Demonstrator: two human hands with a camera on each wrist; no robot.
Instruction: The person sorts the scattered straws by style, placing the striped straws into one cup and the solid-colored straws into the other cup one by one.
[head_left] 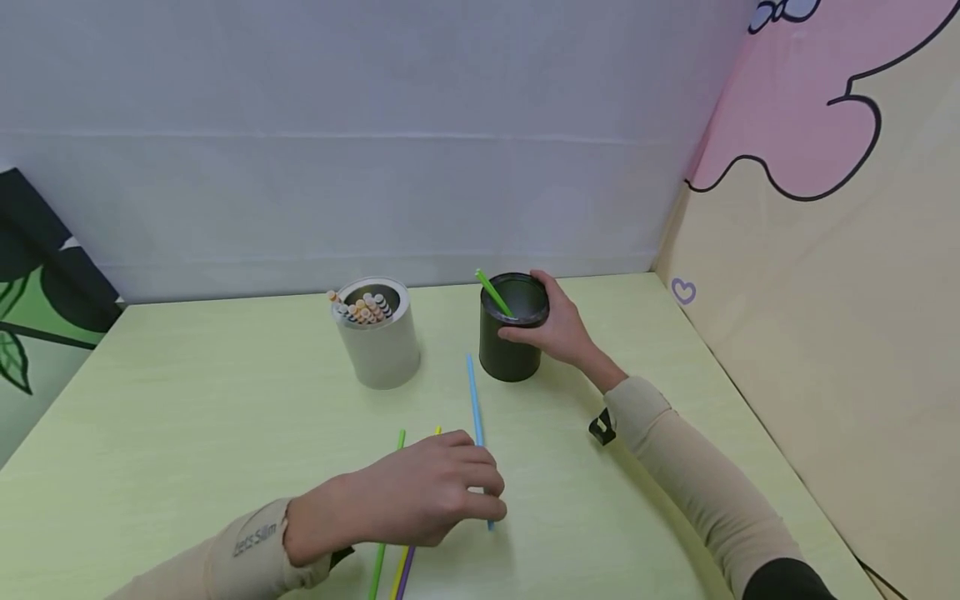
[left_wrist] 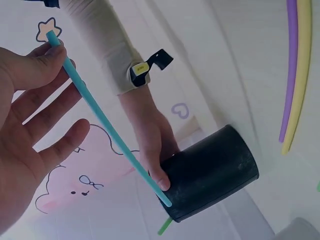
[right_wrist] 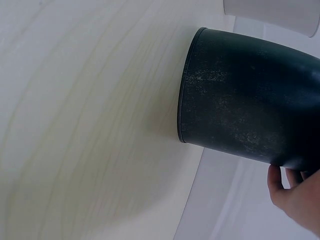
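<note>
My left hand point(head_left: 427, 492) pinches a light blue straw point(left_wrist: 107, 122) near one end, between thumb and index finger, while the other fingers spread apart. The straw is raised over the table and its far end points towards the black cup point(head_left: 504, 354). My right hand point(head_left: 561, 327) grips that cup from the right, thumb on the near side and fingers at the back by the rim. The cup is upright, and a green straw point(head_left: 492, 292) leans out of its mouth on the left.
Left of the black cup stands a white cup point(head_left: 381, 358) holding several striped straws point(head_left: 367, 308). Below my left hand, a green straw point(head_left: 378, 571), a yellow straw point(head_left: 399, 575) and a purple straw point(head_left: 406, 573) lie on the table point(head_left: 187, 400). Walls border the back and right.
</note>
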